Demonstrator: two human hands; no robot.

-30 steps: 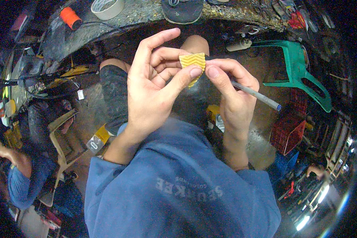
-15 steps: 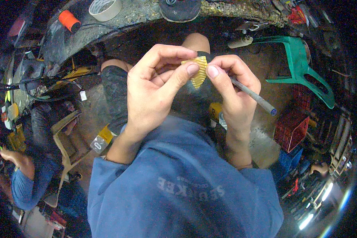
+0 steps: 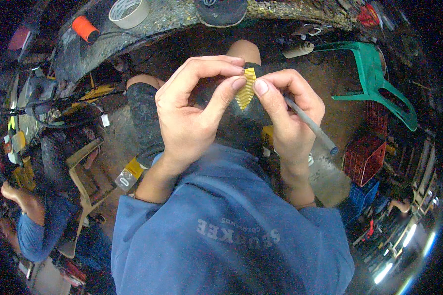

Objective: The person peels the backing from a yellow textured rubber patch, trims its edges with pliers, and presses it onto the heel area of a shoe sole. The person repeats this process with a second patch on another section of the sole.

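A small yellow leaf-shaped piece [image 3: 247, 89] with ridges across its face is held up over my lap, its point toward me. My left hand [image 3: 189, 105] pinches its left edge between thumb and fingertips. Against the right edge rests the thumb of my right hand [image 3: 293, 110], its fingers curled. A slim grey rod [image 3: 316, 129] with a dark bluish end is gripped in that same hand and slants down to the right. The rod's other end is hidden behind my fingers.
Along the far edge runs a worn bench [image 3: 172, 22] bearing an orange spool [image 3: 85, 29], a tape roll [image 3: 128, 13] and a dark cap [image 3: 221, 12]. A green plastic chair [image 3: 364, 81] and red crate [image 3: 363, 160] stand right. Another person's arm [image 3: 29, 204] shows at left.
The yellow piece has turned a little and looks narrower. My right hand has tilted slightly, and the rod's outer end has swung lower and to the left.
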